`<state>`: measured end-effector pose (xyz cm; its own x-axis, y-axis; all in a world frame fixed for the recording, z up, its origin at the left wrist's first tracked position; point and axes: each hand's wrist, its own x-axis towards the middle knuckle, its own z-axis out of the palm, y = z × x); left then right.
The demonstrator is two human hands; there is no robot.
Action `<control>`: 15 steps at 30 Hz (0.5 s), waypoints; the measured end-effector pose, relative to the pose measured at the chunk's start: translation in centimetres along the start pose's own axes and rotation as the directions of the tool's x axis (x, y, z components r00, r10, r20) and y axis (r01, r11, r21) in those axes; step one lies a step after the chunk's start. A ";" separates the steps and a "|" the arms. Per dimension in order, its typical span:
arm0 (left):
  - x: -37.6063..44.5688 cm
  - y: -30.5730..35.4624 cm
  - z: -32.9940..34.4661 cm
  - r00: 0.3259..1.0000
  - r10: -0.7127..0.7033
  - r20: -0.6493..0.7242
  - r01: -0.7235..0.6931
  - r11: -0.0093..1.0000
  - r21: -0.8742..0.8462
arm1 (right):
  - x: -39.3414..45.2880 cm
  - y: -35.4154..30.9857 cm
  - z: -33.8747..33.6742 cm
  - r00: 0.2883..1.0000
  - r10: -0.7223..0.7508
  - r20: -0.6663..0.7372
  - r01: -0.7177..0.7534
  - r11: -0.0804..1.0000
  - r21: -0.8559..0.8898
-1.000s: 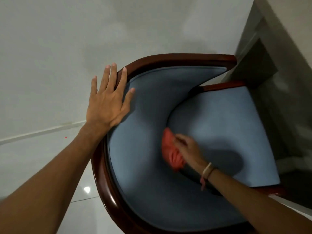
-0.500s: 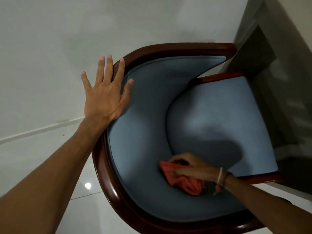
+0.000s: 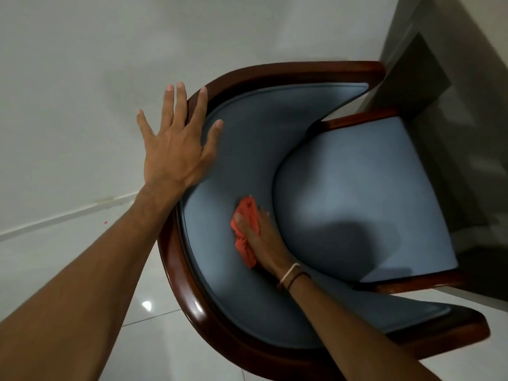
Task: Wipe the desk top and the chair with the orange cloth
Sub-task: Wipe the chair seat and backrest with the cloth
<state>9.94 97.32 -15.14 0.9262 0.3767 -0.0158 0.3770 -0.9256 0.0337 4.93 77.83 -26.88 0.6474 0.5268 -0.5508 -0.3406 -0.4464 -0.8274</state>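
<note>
I look down on a chair with a dark red-brown wooden frame, a curved blue padded backrest and a blue seat. My left hand lies flat on the top rail of the backrest, fingers spread, holding nothing. My right hand presses the crumpled orange cloth against the inner face of the backrest, just left of the seat's rear edge. Part of the cloth is hidden under my palm. The desk top is not in view.
Glossy white floor tiles surround the chair on the left and below. A grey-beige piece of furniture stands close against the chair's right side, in shadow.
My right hand has swept the orange cloth from the lower curve of the backrest up and leftward along its inner face. My left hand has stayed on the top rail.
</note>
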 end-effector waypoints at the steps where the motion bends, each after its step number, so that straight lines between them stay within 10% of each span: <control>1: 0.0 0.0 0.0 1.000 0.002 -0.006 -0.002 1.000 0.002 | -1.2 -0.2 0.0 0.999 0.012 0.052 -0.011 1.000 -0.014; 8: 0.1 -0.2 -0.1 1.000 0.027 0.014 -0.027 1.000 0.014 | -10.6 -3.3 -0.6 0.969 -0.201 0.143 0.220 0.966 -0.133; 11: -0.1 -0.1 -0.8 0.999 0.025 0.041 -0.025 1.000 -0.009 | -13.0 -4.5 -2.5 0.993 -0.077 0.095 0.049 0.962 0.268; 15: -3.3 3.0 -2.7 0.999 0.024 -0.045 -0.034 0.970 -0.239 | -15.6 -6.3 -7.2 0.979 0.011 0.203 -0.182 0.495 0.850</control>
<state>8.07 93.37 -12.33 0.9340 0.3560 0.0301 0.3350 -0.9020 0.2725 1.92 67.21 -12.26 0.4918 0.6575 -0.5707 -0.8655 0.2977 -0.4029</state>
